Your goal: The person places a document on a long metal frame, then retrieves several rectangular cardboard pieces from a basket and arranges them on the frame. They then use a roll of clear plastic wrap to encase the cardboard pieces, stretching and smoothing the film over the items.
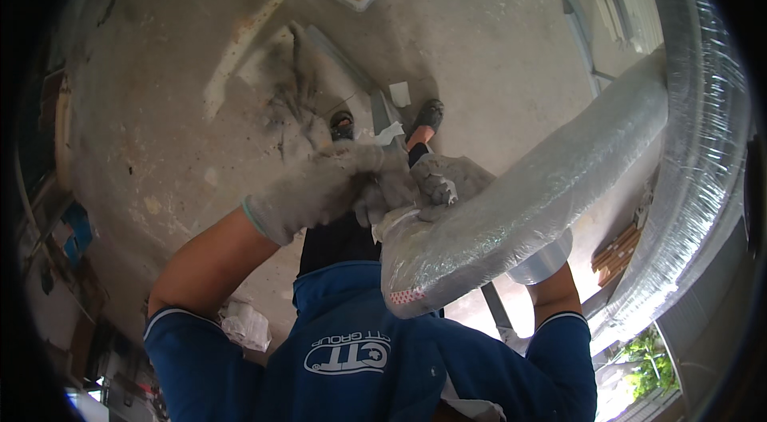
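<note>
Both hands, in grey work gloves, meet in front of my waist. My left hand (339, 186) has its fingers curled close to the right one, and what they pinch is hidden. My right hand (457, 181) is closed, with a bit of crumpled, shiny plastic film (449, 195) showing at its fingers. Right beside it lies the near end of a long, curved piece wrapped in clear plastic (511, 206). This piece runs up to the right, and a small red-patterned strip marks its near corner. Below it, by my right forearm, shows a smooth, rounded translucent roll (545, 259).
A clear plastic bin (363, 0) of wooden blocks sits at the far edge. More large film-wrapped curved pieces (707, 134) stand along the right. By my feet, a metal bar (339, 55) and a white scrap (399, 93) lie on the concrete floor. Stacked brown strips (615, 256) lie at right.
</note>
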Available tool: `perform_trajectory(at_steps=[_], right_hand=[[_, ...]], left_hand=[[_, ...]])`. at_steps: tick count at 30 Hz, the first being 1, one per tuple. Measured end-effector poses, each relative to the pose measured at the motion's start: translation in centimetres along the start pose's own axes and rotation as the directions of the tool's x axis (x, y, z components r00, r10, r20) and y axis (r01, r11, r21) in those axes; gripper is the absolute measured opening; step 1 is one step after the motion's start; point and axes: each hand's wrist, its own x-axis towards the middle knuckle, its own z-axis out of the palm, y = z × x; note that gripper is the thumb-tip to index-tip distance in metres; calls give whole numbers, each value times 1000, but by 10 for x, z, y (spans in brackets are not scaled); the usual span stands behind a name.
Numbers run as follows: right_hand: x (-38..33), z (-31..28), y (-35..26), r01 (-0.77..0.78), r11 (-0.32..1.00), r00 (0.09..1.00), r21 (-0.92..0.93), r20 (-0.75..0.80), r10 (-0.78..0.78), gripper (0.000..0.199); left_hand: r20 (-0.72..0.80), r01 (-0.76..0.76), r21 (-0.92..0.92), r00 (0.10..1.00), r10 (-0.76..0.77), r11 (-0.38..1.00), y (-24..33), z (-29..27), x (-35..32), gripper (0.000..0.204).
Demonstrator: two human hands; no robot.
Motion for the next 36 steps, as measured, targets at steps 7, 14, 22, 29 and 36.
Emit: perform_trajectory(at_steps=[7,14,22,29,36], right_hand=[[-9,1,-11,272,523,955,-808,162,-247,20],[-7,-4,-2,370,259,863,-892,227,-452,19],[-6,-11,1,456,231,810,-859,294,-507,24],[-11,-5,-1,416,562,872,-715,136,-471,20],[-16,-2,-6,142,868,955,-476,-166,-247,15]], left_hand=[[5,-67,353,998,70,933,-13,-13,9,30],[123,-161,388,985,122,908,-32,-8,28,23],[238,-269,487,956,169,831,-30,-14,41,26],[325,-445,516,892,313,732,-39,-21,47,23],[329,-532,609,844,423,589,-41,-16,40,23]])
